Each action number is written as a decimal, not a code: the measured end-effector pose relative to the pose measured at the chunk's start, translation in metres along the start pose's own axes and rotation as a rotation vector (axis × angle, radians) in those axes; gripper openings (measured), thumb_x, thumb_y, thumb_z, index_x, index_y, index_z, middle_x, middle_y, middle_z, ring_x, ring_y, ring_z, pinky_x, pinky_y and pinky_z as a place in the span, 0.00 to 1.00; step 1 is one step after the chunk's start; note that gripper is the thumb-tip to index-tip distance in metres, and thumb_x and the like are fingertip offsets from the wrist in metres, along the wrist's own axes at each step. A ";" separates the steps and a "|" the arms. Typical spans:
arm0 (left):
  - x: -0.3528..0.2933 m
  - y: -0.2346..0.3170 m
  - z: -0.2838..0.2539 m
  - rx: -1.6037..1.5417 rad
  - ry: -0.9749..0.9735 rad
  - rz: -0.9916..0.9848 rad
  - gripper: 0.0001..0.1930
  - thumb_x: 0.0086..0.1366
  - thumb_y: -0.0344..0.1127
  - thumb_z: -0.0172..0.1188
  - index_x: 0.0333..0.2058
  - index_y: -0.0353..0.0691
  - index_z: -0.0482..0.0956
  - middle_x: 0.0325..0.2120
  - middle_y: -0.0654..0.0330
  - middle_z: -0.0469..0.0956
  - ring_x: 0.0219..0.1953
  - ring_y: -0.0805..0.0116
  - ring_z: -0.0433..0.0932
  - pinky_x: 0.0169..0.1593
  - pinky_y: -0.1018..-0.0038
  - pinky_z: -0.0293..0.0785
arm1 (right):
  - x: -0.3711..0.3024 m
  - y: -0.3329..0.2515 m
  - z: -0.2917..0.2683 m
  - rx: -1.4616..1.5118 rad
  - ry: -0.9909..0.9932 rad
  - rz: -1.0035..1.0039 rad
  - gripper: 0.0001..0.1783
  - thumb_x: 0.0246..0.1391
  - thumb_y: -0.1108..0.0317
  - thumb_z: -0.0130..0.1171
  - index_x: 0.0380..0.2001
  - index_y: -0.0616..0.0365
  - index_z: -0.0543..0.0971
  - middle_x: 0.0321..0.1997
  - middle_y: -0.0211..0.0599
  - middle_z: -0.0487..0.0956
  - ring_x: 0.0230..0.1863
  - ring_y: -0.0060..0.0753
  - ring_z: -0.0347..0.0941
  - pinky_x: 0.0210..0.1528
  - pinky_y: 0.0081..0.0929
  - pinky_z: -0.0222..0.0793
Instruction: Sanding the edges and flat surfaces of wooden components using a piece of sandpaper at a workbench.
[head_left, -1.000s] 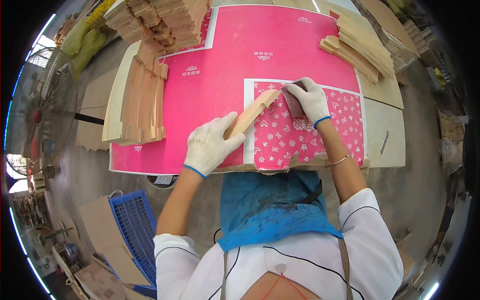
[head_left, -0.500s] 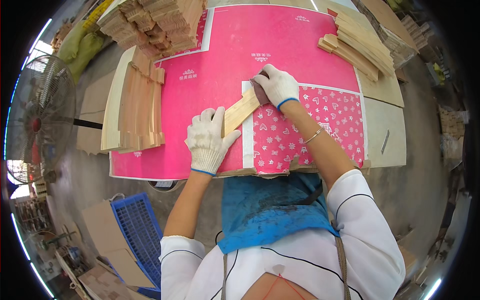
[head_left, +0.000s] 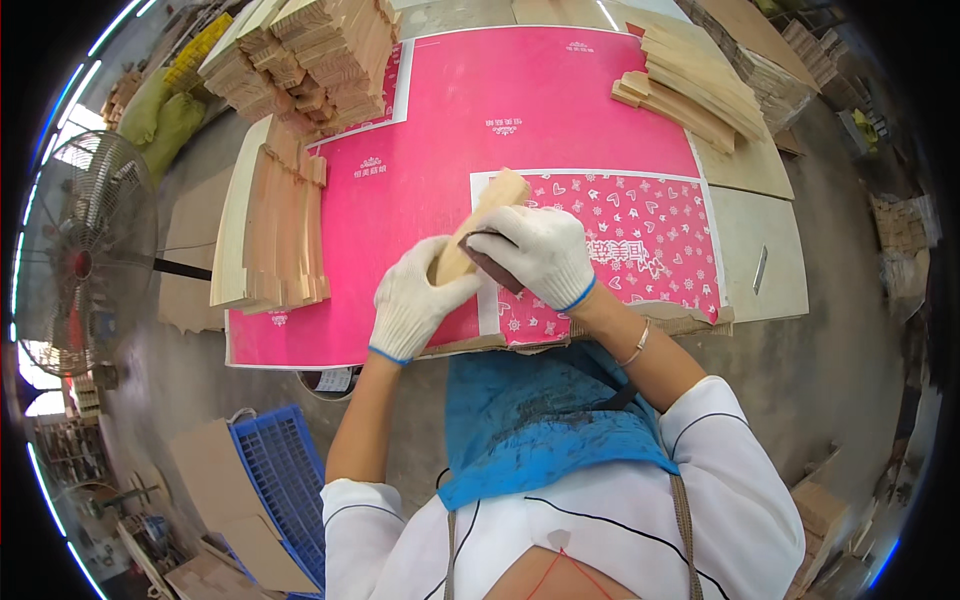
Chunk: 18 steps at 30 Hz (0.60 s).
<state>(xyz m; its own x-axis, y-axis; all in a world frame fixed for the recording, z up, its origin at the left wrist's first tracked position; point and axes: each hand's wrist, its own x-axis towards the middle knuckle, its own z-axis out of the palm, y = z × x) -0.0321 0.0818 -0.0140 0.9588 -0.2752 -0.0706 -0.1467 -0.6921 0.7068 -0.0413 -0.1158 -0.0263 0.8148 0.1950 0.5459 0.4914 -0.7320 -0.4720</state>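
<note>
My left hand (head_left: 412,298), in a white knit glove with a blue cuff, is closed around the near end of a pale wooden piece (head_left: 503,192). That piece slants away from me, and its far end rests on or hangs just over the pink sheet; I cannot tell which. In a matching glove, my right hand (head_left: 545,252) grips a folded brown sheet of sandpaper (head_left: 492,266) and presses it along the right edge of the wood near the left hand. The fingers partly cover both wood and sandpaper.
Pink sheeting (head_left: 560,100) covers the table. Curved wooden pieces (head_left: 270,225) stand in a row at left, below a tall wood stack (head_left: 310,60). More strips (head_left: 690,90) lie at far right, beyond a knife-like tool (head_left: 760,270). A blue crate (head_left: 280,470) and a fan (head_left: 80,255) stand at left.
The wooden piece has turned steeper and tipped onto its edge. My right hand has come back toward me with the sandpaper, from the far end to beside my left hand.
</note>
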 end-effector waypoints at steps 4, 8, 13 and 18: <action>-0.028 0.010 -0.018 -0.049 -0.068 0.124 0.32 0.48 0.47 0.67 0.50 0.35 0.77 0.41 0.46 0.80 0.45 0.53 0.80 0.51 0.64 0.73 | 0.031 0.033 -0.029 0.381 -0.040 0.452 0.12 0.51 0.60 0.63 0.33 0.58 0.82 0.27 0.38 0.80 0.28 0.25 0.78 0.32 0.24 0.73; -0.032 0.021 -0.012 -0.199 -0.225 0.130 0.33 0.48 0.46 0.67 0.51 0.33 0.76 0.40 0.47 0.80 0.45 0.57 0.80 0.52 0.65 0.73 | 0.033 0.079 0.003 0.891 -0.310 0.687 0.21 0.52 0.54 0.63 0.36 0.64 0.82 0.30 0.38 0.82 0.29 0.26 0.77 0.33 0.26 0.74; -0.055 0.011 0.005 -1.015 -0.302 0.029 0.32 0.63 0.52 0.57 0.56 0.30 0.69 0.47 0.50 0.77 0.44 0.65 0.78 0.50 0.69 0.75 | 0.010 0.054 -0.013 0.804 0.038 0.744 0.23 0.51 0.52 0.64 0.37 0.64 0.81 0.34 0.38 0.82 0.35 0.23 0.76 0.40 0.23 0.72; -0.072 -0.025 0.040 -1.651 -0.515 -0.439 0.33 0.68 0.55 0.54 0.62 0.36 0.62 0.44 0.51 0.77 0.40 0.65 0.79 0.41 0.67 0.81 | 0.015 0.046 -0.020 0.853 0.174 0.707 0.21 0.53 0.52 0.64 0.38 0.62 0.81 0.32 0.34 0.81 0.34 0.18 0.74 0.37 0.20 0.70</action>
<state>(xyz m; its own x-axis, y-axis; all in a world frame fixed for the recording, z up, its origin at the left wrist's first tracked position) -0.1075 0.0921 -0.0547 0.6437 -0.6573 -0.3920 0.7563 0.4677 0.4575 -0.0124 -0.1601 -0.0259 0.9729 -0.2299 0.0252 0.0396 0.0579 -0.9975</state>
